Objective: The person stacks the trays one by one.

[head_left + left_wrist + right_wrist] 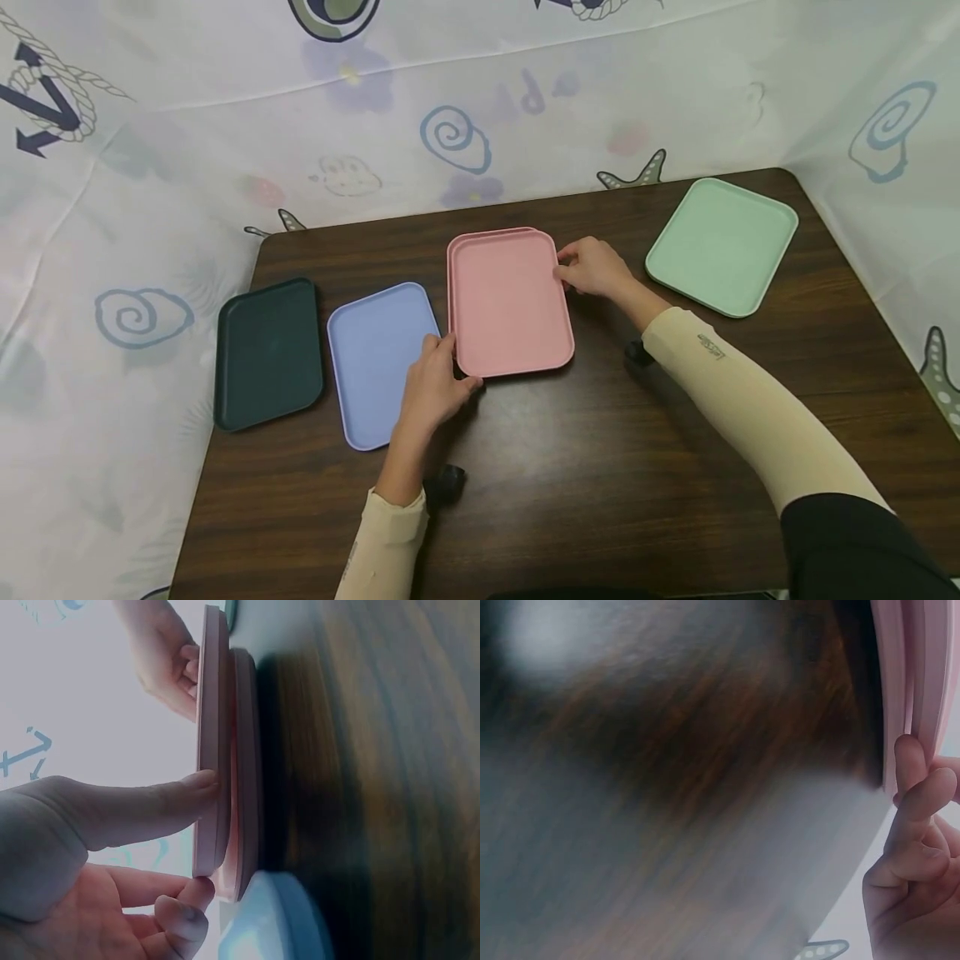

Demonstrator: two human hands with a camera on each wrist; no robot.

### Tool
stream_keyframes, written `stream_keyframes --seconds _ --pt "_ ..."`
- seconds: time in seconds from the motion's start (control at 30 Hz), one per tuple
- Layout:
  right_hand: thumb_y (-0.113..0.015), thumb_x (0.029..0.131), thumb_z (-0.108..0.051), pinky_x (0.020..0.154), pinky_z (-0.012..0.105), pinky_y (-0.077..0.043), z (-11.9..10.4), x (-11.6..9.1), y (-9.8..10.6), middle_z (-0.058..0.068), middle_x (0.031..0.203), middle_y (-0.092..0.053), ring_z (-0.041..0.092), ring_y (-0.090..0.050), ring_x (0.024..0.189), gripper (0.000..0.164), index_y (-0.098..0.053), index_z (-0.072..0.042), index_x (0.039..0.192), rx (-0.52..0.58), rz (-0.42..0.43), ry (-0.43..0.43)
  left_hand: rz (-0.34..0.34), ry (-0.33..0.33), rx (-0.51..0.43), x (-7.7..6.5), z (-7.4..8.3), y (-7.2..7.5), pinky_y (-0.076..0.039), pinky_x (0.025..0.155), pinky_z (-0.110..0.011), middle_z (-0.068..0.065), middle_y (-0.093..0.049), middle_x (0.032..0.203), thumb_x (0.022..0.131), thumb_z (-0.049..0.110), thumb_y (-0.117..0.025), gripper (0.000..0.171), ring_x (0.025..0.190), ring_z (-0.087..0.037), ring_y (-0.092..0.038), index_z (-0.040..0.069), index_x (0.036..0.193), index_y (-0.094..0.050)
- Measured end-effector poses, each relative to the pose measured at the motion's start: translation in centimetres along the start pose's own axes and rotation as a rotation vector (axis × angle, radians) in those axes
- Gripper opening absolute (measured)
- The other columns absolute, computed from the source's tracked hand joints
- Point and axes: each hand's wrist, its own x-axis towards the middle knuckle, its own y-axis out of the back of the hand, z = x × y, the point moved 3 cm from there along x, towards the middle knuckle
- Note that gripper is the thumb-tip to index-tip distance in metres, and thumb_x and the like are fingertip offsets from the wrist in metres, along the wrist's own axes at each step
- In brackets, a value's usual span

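Observation:
Two pink trays lie one over the other near the middle of the table. My left hand (pixel 433 385) grips the upper pink tray (pixel 512 304) at its near left corner, thumb against the side wall and fingertips at the corner. At the far part of the right edge, my right hand (pixel 597 268) pinches the same tray; in the right wrist view a fingertip reaches in between the two rims. A narrow gap shows above the lower pink tray (pixel 249 750) in the left wrist view. From above, the upper tray hides most of the lower one.
A blue tray (pixel 375 367) sits just left of the pink trays, partly behind my left hand. Farther left is a dark green tray (pixel 270 354). The light green tray (pixel 723 247) lies at the back right of the brown table (pixel 600 492). Printed cloth (pixel 225 167) surrounds the table.

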Motion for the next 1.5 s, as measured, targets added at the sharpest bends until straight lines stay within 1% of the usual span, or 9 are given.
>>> stream_keyframes --seconds 0.17,0.27,0.43,0.57,0.73,0.8,0.93,1.07,1.5 --pt "-0.059 0.091 -0.027 0.057 0.033 -0.042 -0.4 0.5 -0.1 0.009 0.079 -0.072 0.015 -0.061 0.055 0.04 -0.064 -0.008 0.126 -0.019 -0.003 -0.02 -0.018 -0.001 0.016 0.6 -0.6 0.3 -0.047 0.077 -0.05 -0.015 -0.049 0.105 0.074 0.023 -0.086 0.07 0.087 -0.038 -0.056 0.002 0.132 -0.055" --pt "-0.059 0.092 -0.026 0.057 0.033 -0.041 -0.7 0.9 -0.2 0.009 0.077 -0.072 0.015 -0.06 0.054 0.038 -0.065 -0.009 0.125 -0.023 -0.008 -0.018 -0.033 0.009 0.019 0.9 -0.8 0.4 -0.046 0.078 -0.05 -0.015 -0.049 0.107 0.075 0.023 -0.086 0.067 0.09 -0.038 -0.056 0.003 0.132 -0.056" --pt "-0.06 0.093 -0.026 0.057 0.033 -0.041 -1.2 1.3 -0.1 0.008 0.076 -0.071 0.016 -0.06 0.056 0.037 -0.065 -0.009 0.125 -0.034 -0.016 -0.025 -0.045 0.015 0.034 1.5 -1.3 0.3 -0.046 0.077 -0.049 -0.015 -0.049 0.105 0.075 0.024 -0.085 0.064 0.088 -0.037 -0.055 0.003 0.129 -0.056" --pt "-0.06 0.093 -0.026 0.057 0.034 -0.041 -1.3 1.4 -0.1 0.009 0.076 -0.071 0.017 -0.06 0.057 0.036 -0.065 -0.009 0.124 -0.044 -0.027 -0.04 -0.047 -0.005 0.043 1.8 -1.5 0.3 -0.046 0.076 -0.05 -0.016 -0.049 0.103 0.075 0.023 -0.084 0.061 0.087 -0.038 -0.056 0.002 0.125 -0.058" --pt "-0.06 0.093 -0.027 0.06 0.035 -0.043 -1.3 1.6 -0.2 0.007 0.077 -0.072 0.016 -0.062 0.058 0.036 -0.065 -0.009 0.124 -0.051 -0.03 -0.044 -0.035 -0.033 0.061 2.3 -1.6 0.7 -0.046 0.075 -0.052 -0.017 -0.049 0.1 0.073 0.022 -0.085 0.05 0.087 -0.039 -0.056 0.003 0.113 -0.061" --pt "-0.06 0.093 -0.027 0.061 0.037 -0.044 -1.2 1.7 -0.2 0.006 0.077 -0.072 0.016 -0.063 0.059 0.037 -0.065 -0.01 0.125 -0.056 -0.027 -0.047 -0.033 -0.037 0.066 2.4 -1.6 0.7 -0.046 0.075 -0.052 -0.017 -0.049 0.1 0.073 0.022 -0.085 0.049 0.088 -0.039 -0.056 0.003 0.112 -0.061" --pt "-0.06 0.093 -0.028 0.063 0.037 -0.044 -1.1 1.8 -0.1 0.006 0.078 -0.072 0.016 -0.063 0.06 0.037 -0.065 -0.011 0.125 -0.064 -0.025 -0.056 -0.042 -0.036 0.068 2.6 -1.5 0.6 -0.046 0.077 -0.052 -0.017 -0.05 0.101 0.074 0.023 -0.084 0.054 0.09 -0.04 -0.056 0.003 0.118 -0.061" --pt "-0.059 0.093 -0.028 0.063 0.037 -0.043 -0.9 2.0 -0.3 0.007 0.077 -0.072 0.017 -0.062 0.06 0.036 -0.065 -0.011 0.124 -0.061 -0.028 -0.058 -0.055 -0.017 0.056 2.5 -1.4 0.4 -0.046 0.078 -0.051 -0.017 -0.05 0.102 0.075 0.023 -0.084 0.06 0.09 -0.04 -0.057 0.002 0.125 -0.059" --pt "-0.058 0.094 -0.029 0.06 0.035 -0.043 -0.8 2.4 -0.5 0.005 0.077 -0.071 0.016 -0.063 0.059 0.039 -0.064 -0.01 0.128 -0.062 -0.034 -0.057 -0.07 0.027 0.065 2.7 -1.4 0.4 -0.046 0.079 -0.051 -0.018 -0.049 0.105 0.078 0.023 -0.082 0.063 0.09 -0.041 -0.056 0.001 0.13 -0.055"
